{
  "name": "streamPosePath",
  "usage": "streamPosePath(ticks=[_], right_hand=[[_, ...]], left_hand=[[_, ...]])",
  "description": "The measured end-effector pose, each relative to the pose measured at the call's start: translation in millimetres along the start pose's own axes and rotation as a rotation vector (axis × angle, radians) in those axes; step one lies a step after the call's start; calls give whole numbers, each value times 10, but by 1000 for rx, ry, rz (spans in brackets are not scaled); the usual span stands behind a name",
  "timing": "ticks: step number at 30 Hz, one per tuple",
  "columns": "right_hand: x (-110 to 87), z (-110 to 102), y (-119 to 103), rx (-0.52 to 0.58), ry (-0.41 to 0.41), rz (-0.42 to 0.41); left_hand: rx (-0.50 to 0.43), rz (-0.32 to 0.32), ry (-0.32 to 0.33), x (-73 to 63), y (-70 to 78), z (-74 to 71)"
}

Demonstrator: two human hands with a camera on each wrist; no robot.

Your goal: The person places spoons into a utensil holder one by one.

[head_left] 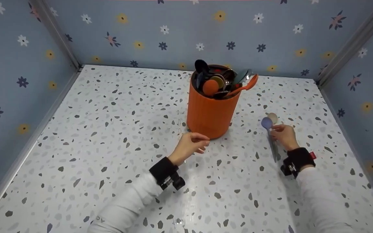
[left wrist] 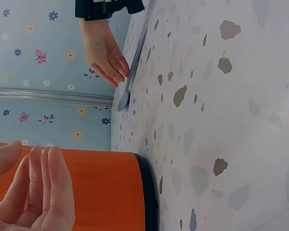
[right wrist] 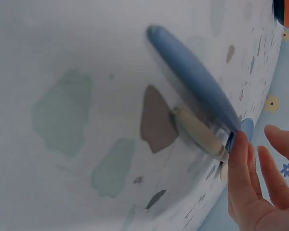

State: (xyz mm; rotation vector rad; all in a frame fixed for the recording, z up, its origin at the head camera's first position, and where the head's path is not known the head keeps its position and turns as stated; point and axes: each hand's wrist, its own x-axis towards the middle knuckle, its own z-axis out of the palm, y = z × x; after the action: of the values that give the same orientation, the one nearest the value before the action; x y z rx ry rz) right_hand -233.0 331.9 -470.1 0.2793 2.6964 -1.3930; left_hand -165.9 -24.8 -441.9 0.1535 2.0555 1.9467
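On the right of the table, a blue spoon (head_left: 266, 123) and a cream spoon (head_left: 272, 117) lie close together, the blue one overlapping the other in the head view. My right hand (head_left: 284, 135) is at the blue spoon's handle. In the right wrist view, a fingertip meets the blue handle (right wrist: 195, 72), while the thumb stands apart from the fingers. Below it shows the cream handle (right wrist: 200, 134). My left hand (head_left: 190, 146) hovers with loosely bent fingers and nothing between them, just in front of an orange utensil holder (head_left: 210, 113).
Packed in the holder are black utensils, an orange spoon (head_left: 253, 82) leaning out to the right, and a teal-grey utensil (head_left: 243, 76). Flower-patterned panels (head_left: 163, 29) enclose the speckled table (head_left: 108, 129) at the back and both sides.
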Motion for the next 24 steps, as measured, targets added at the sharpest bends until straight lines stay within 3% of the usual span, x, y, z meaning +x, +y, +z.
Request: streamPosePath(ticks=[15,24], right_hand=[[-13,70,27,-27,-150,-3],[-18,87,17,-12,-187,10]], left_hand=[[-6,-18,-52,-67,-149,58],[1,-37,-77,-97,-200,85]])
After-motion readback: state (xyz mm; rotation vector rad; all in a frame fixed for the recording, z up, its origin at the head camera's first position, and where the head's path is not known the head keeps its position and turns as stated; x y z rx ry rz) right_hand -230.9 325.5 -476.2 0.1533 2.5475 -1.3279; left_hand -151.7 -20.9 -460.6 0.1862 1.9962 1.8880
